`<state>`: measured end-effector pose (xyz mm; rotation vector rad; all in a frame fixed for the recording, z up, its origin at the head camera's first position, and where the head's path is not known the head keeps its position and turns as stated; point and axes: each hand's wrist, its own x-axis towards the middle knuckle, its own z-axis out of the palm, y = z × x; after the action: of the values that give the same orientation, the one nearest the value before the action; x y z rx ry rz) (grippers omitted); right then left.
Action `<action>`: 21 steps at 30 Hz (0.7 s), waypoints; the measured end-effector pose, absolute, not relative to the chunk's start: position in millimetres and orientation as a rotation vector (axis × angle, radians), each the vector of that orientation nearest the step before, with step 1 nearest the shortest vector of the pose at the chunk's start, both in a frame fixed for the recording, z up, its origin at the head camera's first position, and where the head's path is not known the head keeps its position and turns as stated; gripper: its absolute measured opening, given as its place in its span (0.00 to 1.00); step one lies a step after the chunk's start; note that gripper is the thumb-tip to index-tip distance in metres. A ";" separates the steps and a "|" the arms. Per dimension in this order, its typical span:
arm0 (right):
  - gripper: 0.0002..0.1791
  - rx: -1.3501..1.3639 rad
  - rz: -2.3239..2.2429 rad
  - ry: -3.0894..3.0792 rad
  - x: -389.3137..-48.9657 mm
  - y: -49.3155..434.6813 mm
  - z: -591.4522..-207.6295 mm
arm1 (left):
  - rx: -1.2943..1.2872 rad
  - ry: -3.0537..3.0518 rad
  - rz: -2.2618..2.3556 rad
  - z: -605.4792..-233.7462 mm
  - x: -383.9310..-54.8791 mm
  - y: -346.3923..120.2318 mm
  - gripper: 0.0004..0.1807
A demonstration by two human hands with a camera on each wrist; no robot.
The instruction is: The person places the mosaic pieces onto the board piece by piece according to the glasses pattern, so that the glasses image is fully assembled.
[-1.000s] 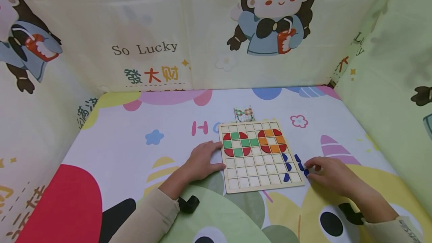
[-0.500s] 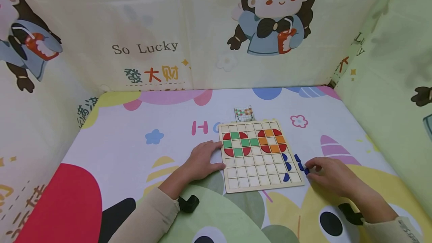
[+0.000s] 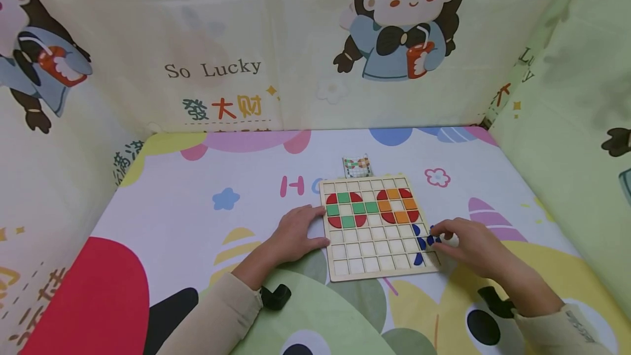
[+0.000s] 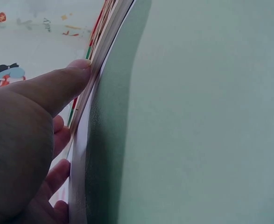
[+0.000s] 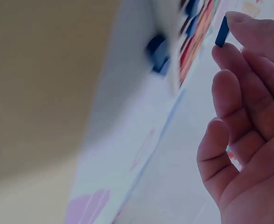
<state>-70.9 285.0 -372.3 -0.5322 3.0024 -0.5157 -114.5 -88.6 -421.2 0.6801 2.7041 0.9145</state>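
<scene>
A wooden grid board (image 3: 362, 250) lies on the table, bearing red, green and orange pieces in two ring shapes and several dark blue curved pieces (image 3: 418, 259) at its right. My left hand (image 3: 294, 236) touches the board's left edge; in the left wrist view its thumb (image 4: 57, 86) presses against the side. Over the board's right edge, my right hand (image 3: 475, 248) pinches a small blue piece (image 5: 222, 32) between thumb and index finger, seen edge-on in the right wrist view. Its exact outline is unclear. Loose blue pieces (image 5: 159, 53) lie beside the board, partly hidden by the hand in the head view.
A small picture card (image 3: 357, 166) with a matching ring pattern stands behind the board. The tabletop (image 3: 266, 174) carries a printed cartoon cloth, and printed cloth walls (image 3: 296, 43) rise at the back and both sides.
My right hand has picked up the nearest loose blue piece and moved left and slightly away, to the board's right edge. The left hand and board stay put.
</scene>
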 end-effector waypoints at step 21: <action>0.08 -0.864 -0.545 2.926 -103.7 192.1 -374.8 | 0.669 2.699 0.900 -420.4 -114.5 -88.6 0.38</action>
<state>-103.7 192.1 -374.8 -0.8639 2.9258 -0.5451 -114.5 -88.6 -420.4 0.6693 2.6988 0.9002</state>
